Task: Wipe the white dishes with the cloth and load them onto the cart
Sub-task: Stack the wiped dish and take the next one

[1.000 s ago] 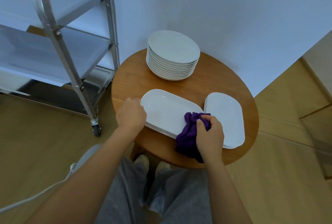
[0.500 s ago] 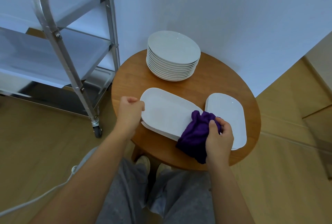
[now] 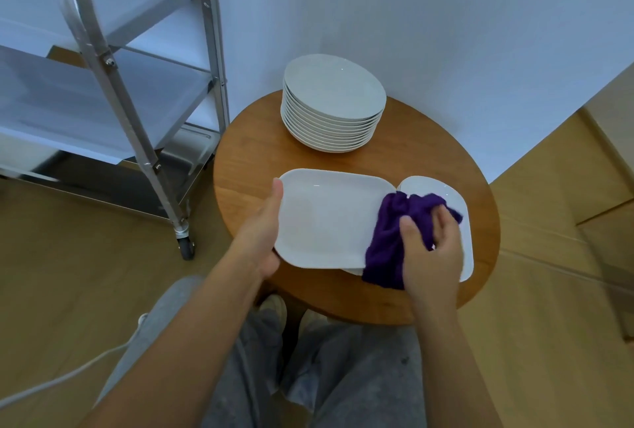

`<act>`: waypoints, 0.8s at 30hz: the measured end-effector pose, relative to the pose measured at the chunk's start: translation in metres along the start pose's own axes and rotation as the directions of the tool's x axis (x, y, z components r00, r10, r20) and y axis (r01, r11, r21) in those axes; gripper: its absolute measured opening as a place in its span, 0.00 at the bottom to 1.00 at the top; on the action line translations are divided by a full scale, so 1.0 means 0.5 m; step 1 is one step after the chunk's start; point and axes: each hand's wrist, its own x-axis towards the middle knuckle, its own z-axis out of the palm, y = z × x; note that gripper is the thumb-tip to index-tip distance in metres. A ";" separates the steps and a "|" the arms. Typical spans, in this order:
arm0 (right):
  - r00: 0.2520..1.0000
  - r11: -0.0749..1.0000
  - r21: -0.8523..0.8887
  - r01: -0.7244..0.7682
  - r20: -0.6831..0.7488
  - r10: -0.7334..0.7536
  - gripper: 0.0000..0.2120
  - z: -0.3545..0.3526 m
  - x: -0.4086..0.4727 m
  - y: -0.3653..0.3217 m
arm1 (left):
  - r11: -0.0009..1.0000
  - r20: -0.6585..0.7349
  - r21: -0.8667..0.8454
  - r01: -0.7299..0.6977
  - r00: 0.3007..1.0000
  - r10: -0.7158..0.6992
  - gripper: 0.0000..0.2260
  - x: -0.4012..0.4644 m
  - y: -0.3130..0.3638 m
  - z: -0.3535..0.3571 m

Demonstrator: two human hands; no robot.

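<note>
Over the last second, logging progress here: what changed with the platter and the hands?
The left hand has lifted the top rectangular platter by its left edge and turned it. The right hand, gripping the purple cloth, slid rightward to the platter's right end. The round plate stack, right-hand platter stack and cart stayed put.

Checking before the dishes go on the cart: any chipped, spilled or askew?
Nothing stands out. The left hand holds the rectangular plate lifted by its edge, the right hand holds the purple cloth, and the round plate stack sits even. No visible chips or spills.
</note>
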 end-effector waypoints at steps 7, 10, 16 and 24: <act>0.998 0.922 -0.383 0.053 -0.015 -0.063 0.37 0.065 0.004 -0.015 | 0.998 0.038 0.039 -0.056 0.998 0.054 0.17 -0.047 -0.024 0.035; 0.995 0.984 -0.180 -0.005 -0.097 -0.013 0.39 0.072 0.003 -0.031 | 0.994 0.051 0.061 -0.089 0.995 0.086 0.21 -0.053 -0.017 0.033; 0.966 0.938 -0.265 0.223 0.192 -0.175 0.35 0.122 -0.052 -0.069 | 0.996 0.072 0.070 -0.058 0.996 0.053 0.23 -0.065 -0.021 0.035; 0.763 0.777 -0.238 0.583 0.490 -0.422 0.24 0.135 -0.124 -0.118 | 0.956 0.040 -0.278 -0.096 0.993 0.111 0.22 -0.080 -0.030 0.017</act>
